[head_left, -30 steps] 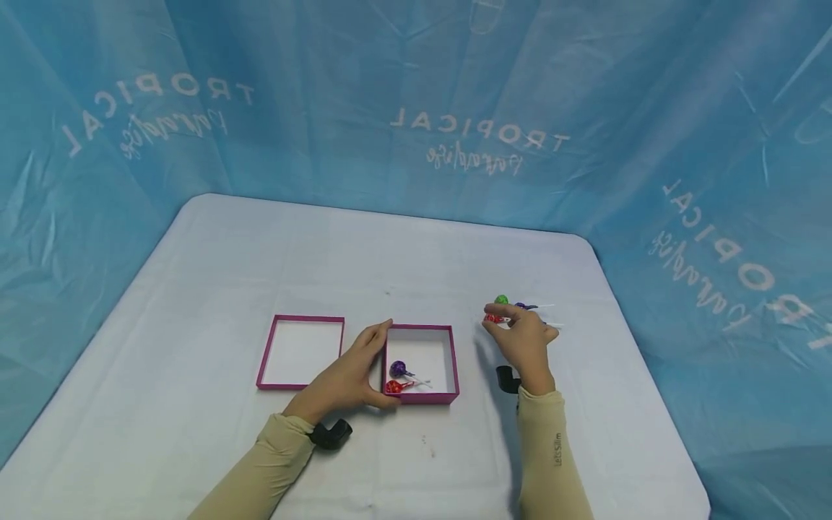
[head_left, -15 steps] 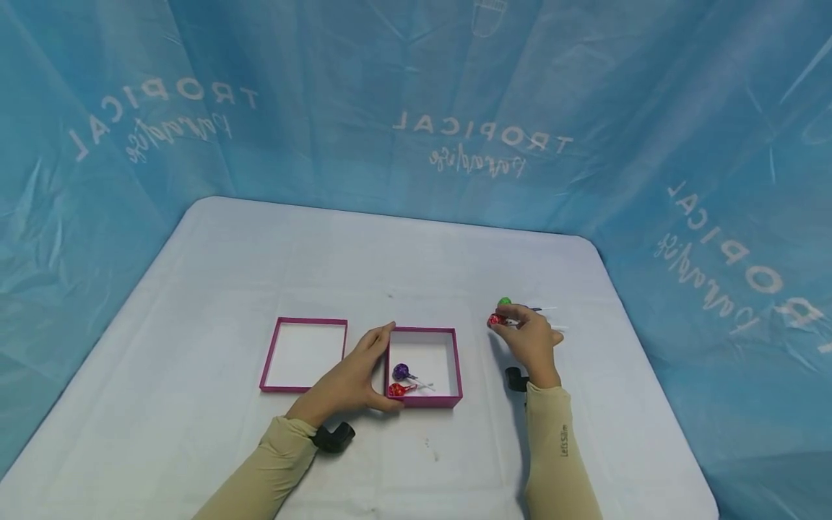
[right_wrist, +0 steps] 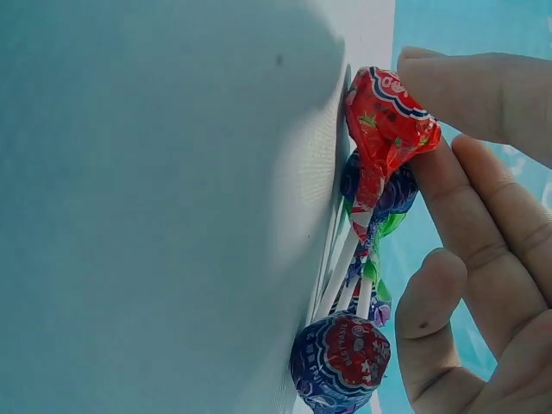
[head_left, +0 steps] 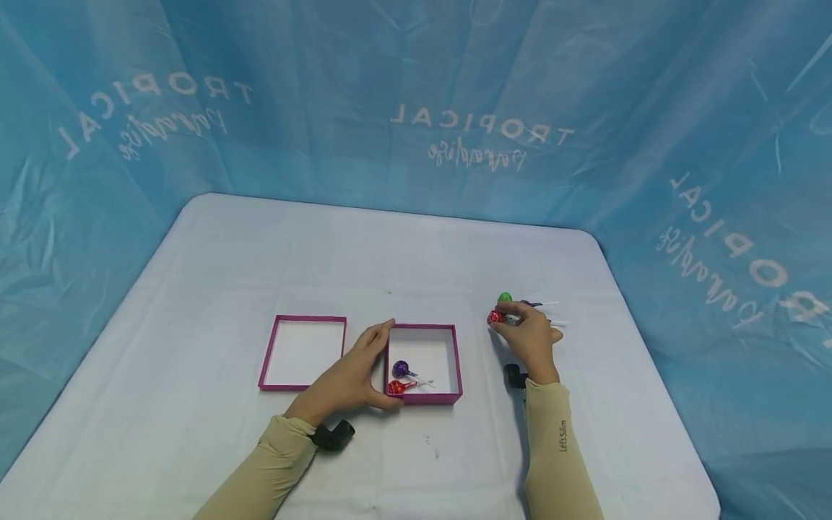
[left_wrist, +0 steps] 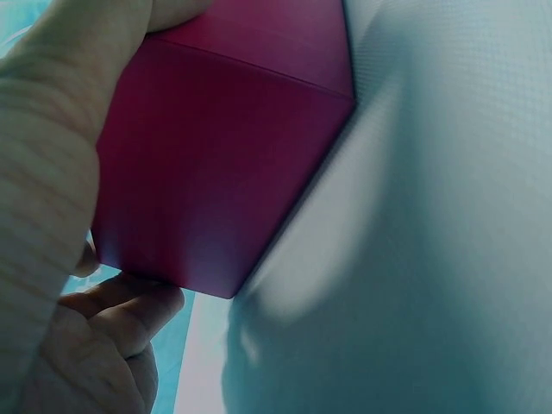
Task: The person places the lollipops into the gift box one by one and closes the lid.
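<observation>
My left hand [head_left: 344,379] holds the open magenta box [head_left: 429,399] at its left side, thumb at the near corner and fingers at the far one. Its magenta outer wall [left_wrist: 207,155] fills the gap between thumb and fingers in the left wrist view. A purple lollipop [head_left: 401,369] and a red lollipop [head_left: 396,387] lie inside. Farther right, my right hand [head_left: 531,339] pinches the wrapped head of another red lollipop [right_wrist: 384,121] between thumb and index finger. Behind and below it in the right wrist view are more lollipops, including a dark blue one [right_wrist: 341,362].
A shallow magenta-rimmed lid [head_left: 269,354], white inside, lies left of the box. A green lollipop [head_left: 504,297] sits just beyond the right hand, with white sticks pointing right. Blue printed curtains [head_left: 390,72] stand along the back and sides of the white table [head_left: 390,253].
My right hand has moved slightly right, and its thumb and index finger now close on the red lollipop's head. The left hand and box stay in place.
</observation>
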